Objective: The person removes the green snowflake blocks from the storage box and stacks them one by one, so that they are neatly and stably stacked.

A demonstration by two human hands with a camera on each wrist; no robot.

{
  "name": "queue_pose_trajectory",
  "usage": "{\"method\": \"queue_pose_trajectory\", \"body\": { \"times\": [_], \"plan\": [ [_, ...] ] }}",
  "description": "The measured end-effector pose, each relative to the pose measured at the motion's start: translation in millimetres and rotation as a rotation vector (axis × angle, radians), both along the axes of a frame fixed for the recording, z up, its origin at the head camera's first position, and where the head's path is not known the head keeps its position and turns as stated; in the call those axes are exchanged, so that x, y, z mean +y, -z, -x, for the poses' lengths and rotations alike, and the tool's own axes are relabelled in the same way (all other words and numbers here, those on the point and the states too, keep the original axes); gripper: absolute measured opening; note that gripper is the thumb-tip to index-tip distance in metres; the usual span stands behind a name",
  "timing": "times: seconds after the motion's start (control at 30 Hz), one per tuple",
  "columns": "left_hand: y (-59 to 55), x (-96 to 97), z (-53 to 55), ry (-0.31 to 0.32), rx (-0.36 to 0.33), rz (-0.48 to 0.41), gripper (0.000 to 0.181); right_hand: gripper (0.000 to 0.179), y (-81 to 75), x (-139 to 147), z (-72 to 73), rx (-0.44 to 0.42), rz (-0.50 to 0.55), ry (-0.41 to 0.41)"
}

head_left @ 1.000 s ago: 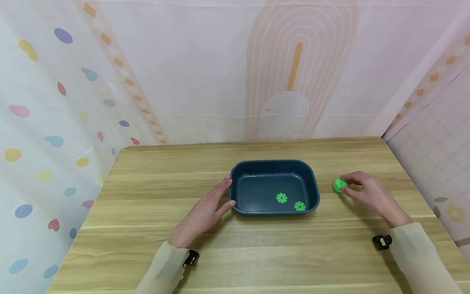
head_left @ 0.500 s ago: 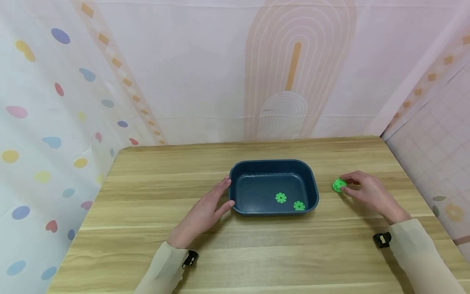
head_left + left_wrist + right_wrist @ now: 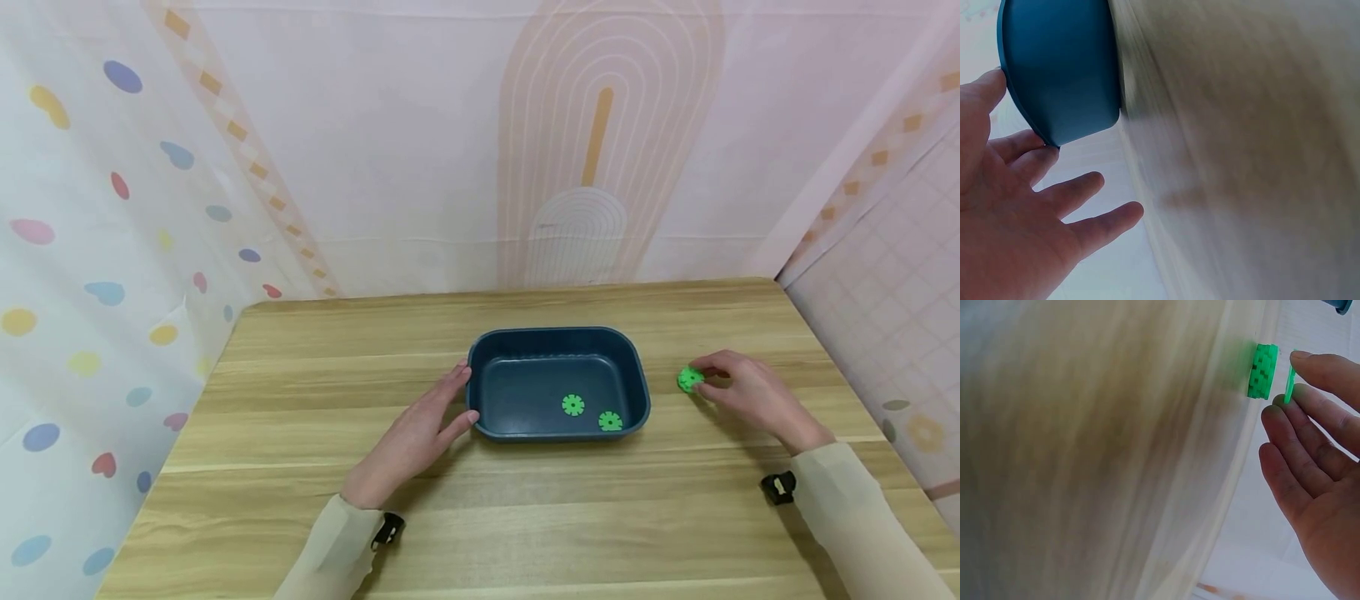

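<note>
A dark blue rectangular basin (image 3: pixel 525 392) stands on the wooden table, with two flat green notched discs (image 3: pixel 573 405) inside it. At its left end, my left hand (image 3: pixel 408 442) touches the rim with extended fingertips; the left wrist view shows the thumb and two fingers against the edge, the other fingers spread free. To the right of the basin, my right hand (image 3: pixel 753 400) pinches one thin green notched disc (image 3: pixel 1290 384) between thumb and fingers. The right wrist view shows this disc just apart from a short stack of green discs (image 3: pixel 1262 371) on the table.
The wooden table (image 3: pixel 480 517) reaches a patterned curtain (image 3: pixel 390 150) at the back, and more curtain hangs along the left and right sides. Black straps (image 3: pixel 778 487) sit at both sleeve cuffs.
The head view has shifted slightly. Both hands keep nearly the same places, the left at the basin's rim and the right at the green discs.
</note>
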State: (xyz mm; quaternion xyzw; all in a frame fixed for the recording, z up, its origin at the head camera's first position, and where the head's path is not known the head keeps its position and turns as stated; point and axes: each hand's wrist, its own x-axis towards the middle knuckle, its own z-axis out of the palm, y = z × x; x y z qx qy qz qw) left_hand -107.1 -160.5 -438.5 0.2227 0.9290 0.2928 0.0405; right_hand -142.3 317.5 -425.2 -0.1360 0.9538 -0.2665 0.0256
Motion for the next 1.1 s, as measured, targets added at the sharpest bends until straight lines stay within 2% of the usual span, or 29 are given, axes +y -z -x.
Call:
{"method": "queue_pose_trajectory", "body": {
  "times": [0.43, 1.1],
  "plan": [
    [0.8, 0.0, 0.0, -0.007, 0.001, 0.002, 0.069, 0.033, 0.4, 0.9, 4.7, -0.044, -0.021, -0.011],
    [2.0, 0.0, 0.5, -0.008, 0.016, -0.007, 0.069, 0.030, 2.7, 0.0, 7.5, -0.039, -0.047, -0.037]
  ]
}}
